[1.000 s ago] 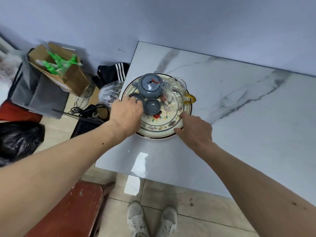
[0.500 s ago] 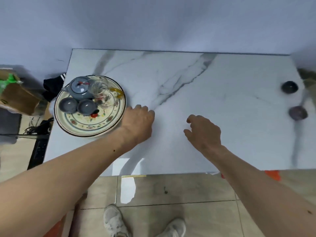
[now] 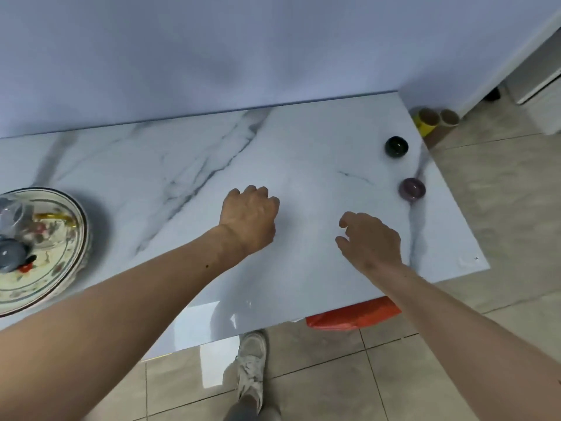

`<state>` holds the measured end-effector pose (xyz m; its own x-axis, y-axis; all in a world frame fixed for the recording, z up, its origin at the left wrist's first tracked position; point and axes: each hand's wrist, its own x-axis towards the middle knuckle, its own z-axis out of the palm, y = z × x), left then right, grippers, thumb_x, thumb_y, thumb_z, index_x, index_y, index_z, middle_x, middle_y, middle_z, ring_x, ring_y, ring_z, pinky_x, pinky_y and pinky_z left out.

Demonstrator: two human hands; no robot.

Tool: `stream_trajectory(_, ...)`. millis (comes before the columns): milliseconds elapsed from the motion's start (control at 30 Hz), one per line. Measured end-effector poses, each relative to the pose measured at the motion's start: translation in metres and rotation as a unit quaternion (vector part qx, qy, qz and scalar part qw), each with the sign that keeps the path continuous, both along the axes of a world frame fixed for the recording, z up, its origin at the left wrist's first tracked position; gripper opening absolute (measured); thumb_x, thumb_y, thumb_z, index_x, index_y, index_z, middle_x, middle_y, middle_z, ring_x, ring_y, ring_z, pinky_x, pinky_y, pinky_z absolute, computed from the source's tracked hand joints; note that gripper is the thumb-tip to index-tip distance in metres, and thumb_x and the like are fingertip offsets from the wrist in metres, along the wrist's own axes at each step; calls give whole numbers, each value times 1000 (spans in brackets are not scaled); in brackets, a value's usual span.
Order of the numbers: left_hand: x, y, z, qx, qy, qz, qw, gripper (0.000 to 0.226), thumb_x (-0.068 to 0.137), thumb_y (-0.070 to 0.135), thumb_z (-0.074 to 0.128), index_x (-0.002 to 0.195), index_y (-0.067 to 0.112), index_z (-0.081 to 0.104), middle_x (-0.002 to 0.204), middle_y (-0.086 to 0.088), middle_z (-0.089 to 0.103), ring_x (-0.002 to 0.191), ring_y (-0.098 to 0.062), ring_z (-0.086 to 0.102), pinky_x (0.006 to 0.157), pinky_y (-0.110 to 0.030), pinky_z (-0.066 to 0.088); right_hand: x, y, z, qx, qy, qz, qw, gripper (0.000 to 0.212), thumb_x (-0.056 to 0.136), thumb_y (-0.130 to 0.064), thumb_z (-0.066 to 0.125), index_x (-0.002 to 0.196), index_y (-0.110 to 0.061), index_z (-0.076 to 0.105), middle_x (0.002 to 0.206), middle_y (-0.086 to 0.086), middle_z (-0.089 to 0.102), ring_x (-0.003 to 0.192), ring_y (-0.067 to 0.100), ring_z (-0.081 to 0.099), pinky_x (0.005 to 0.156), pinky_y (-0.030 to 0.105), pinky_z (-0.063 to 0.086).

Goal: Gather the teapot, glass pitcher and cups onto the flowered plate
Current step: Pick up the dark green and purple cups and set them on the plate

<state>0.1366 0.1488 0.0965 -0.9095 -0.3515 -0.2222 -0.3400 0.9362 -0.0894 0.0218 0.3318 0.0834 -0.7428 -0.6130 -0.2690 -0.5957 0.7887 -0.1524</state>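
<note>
The flowered plate (image 3: 65, 238) lies at the table's left edge, cut off by the frame. On it I see part of the glass pitcher (image 3: 13, 212) with its yellow handle and one grey cup (image 3: 10, 255); the teapot is out of frame. A black cup (image 3: 396, 147) and a purple cup (image 3: 412, 189) stand near the table's right edge. My left hand (image 3: 249, 218) hovers over the table's middle, fingers loosely curled, holding nothing. My right hand (image 3: 371, 240) is beside it, fingers apart and empty, a short way left of the purple cup.
The white marble table (image 3: 188, 165) runs against a pale wall. Off its right corner, two cardboard tubes (image 3: 437, 118) lie on the tiled floor. An orange object (image 3: 352, 316) shows under the table's front edge. My shoe (image 3: 250, 364) stands on the floor below.
Both hands have left the plate and travelled right across the table toward the two dark cups. The view has swung right, so the plate is now at the left edge.
</note>
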Motion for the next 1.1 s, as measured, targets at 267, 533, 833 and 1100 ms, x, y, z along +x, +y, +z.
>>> stream_trajectory(267, -127, 15, -8, 0, 25, -71, 997, 23, 88, 32, 53, 102, 14, 58, 97, -3, 57, 92, -24, 54, 64, -32, 30, -108, 32, 0, 10, 13, -67, 998, 21, 87, -18, 55, 108, -19, 57, 102, 1, 64, 92, 25, 61, 76, 40, 53)
stream_trajectory(533, -231, 48, -40, 17, 28, -87, 996, 31, 88, 35, 54, 110, 15, 59, 100, -3, 60, 96, -24, 56, 67, -31, 33, -208, 73, -35, 5, 37, -82, 996, 17, 83, -21, 59, 99, -16, 60, 92, 3, 63, 79, 25, 59, 59, 30, 41)
stream_trajectory(833, -319, 74, -94, 46, 48, -45, 997, 45, 86, 45, 61, 118, 15, 54, 104, -4, 63, 99, -25, 56, 71, -33, 39, -285, 95, -87, -16, -26, -50, 998, 58, 66, -38, 81, 112, -15, 54, 111, 7, 53, 103, 28, 50, 73, 41, 52)
stream_trajectory(1100, -377, 75, -131, 46, 34, -42, 997, 61, 80, 52, 64, 123, 12, 48, 113, -8, 57, 105, -28, 53, 78, -37, 43, -314, 102, -123, -31, -86, 5, 996, 83, 50, -51, 84, 118, -19, 50, 118, 1, 52, 109, 26, 44, 83, 43, 49)
